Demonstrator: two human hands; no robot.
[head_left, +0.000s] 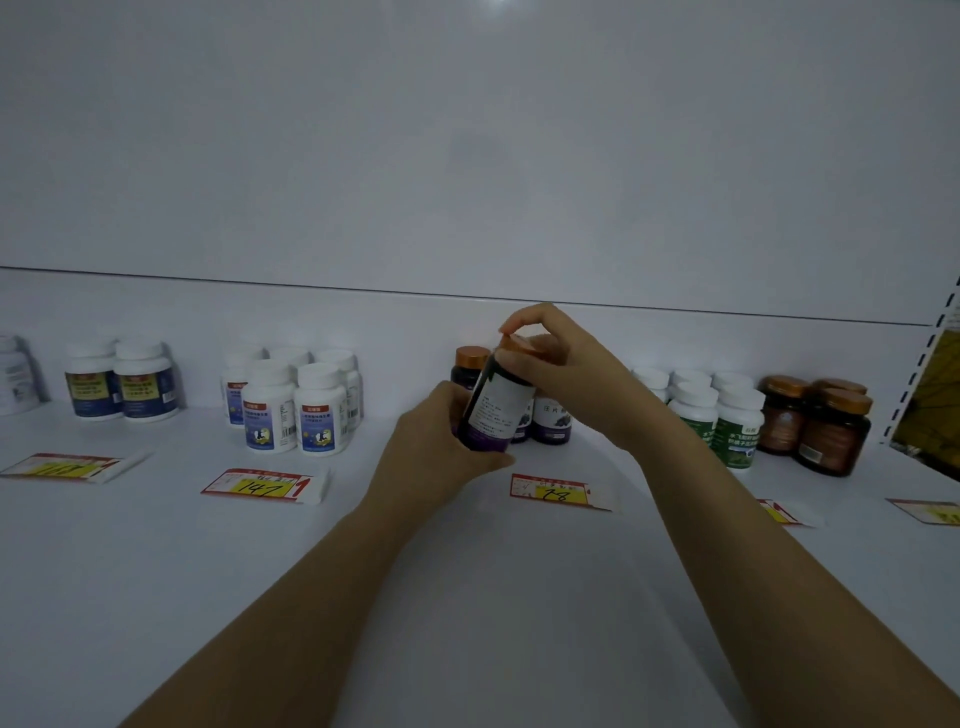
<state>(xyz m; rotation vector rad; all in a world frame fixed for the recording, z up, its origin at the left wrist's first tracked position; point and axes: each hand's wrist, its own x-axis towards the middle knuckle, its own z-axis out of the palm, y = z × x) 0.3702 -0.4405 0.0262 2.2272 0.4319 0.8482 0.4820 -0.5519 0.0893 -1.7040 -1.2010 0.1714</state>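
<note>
White shelf (467, 597), white back panel behind.

Far row, left to right:
- lone white bottle (15, 374) at left edge
- pair of white-capped bottles with dark blue labels (122, 382)
- cluster of white bottles with blue-and-white labels (293, 402)
- dark bottles with purple labels (553, 418), one copper cap showing, partly hidden
- white bottles with green labels (719, 410)
- brown jars with copper lids (815, 418)

Nearer row, price tags lying flat: blurred tag (62, 467), tag marked 147 (260, 487), tag marked 28 (558, 491), half-hidden tag (784, 512), tag at right edge (930, 512).
</note>
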